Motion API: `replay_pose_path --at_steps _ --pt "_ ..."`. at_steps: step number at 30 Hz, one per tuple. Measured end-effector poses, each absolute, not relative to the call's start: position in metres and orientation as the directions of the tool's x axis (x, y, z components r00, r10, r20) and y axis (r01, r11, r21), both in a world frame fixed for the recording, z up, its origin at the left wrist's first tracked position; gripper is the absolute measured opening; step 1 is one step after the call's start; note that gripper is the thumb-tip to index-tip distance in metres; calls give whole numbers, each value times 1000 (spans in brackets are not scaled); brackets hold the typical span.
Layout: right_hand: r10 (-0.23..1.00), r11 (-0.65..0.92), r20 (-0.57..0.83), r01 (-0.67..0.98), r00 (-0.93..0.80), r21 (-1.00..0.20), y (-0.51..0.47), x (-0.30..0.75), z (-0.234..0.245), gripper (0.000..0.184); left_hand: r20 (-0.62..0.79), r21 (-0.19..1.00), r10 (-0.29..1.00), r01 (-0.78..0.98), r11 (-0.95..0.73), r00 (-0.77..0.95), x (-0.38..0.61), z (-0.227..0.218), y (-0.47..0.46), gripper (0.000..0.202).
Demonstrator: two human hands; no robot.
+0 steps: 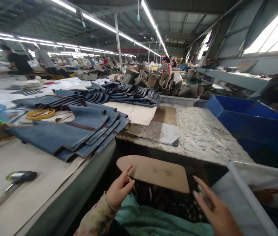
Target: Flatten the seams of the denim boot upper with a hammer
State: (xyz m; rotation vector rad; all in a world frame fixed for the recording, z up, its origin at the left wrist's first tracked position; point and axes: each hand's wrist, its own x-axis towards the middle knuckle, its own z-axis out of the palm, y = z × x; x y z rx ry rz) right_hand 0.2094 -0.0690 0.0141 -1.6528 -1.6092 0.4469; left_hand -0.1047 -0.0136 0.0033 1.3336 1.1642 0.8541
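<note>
L hand has its index out at the L end of the board, contact unclear, other fingers loosely curled w/ no grip seen; R hand is off the R end, fingers out but blurred, can't tell if they hold anything. Board lies beyond the green cloth, prob. for easy reach by both; blue pcs are stacked w/ edges staggered, prob. so each lifts singly.

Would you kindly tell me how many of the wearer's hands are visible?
2: the left hand near the left of the brown board, the right hand beside its right end.
</note>
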Motion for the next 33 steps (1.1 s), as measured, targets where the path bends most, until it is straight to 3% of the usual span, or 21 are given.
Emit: replay_pose_path --at_steps 4,11,19,33 --pt "994 71 106 570 27 -819 -60 179 -11 62 -130 970 970 231 81 204 -118 7 -22 82" --pt "990 -49 34 547 140 -836 -60 196 0 71 -137 965 980 244 99 146 -133 14 -20 86" --pt "990 -94 -35 461 135 -882 -77 189 -30 75 -173 936 975 331 120 137 -138 -9 -11 83" --pt "986 -91 -20 434 164 -896 -85 174 -41 78 -140 951 980 295 93 143 -140 -37 -12 84"
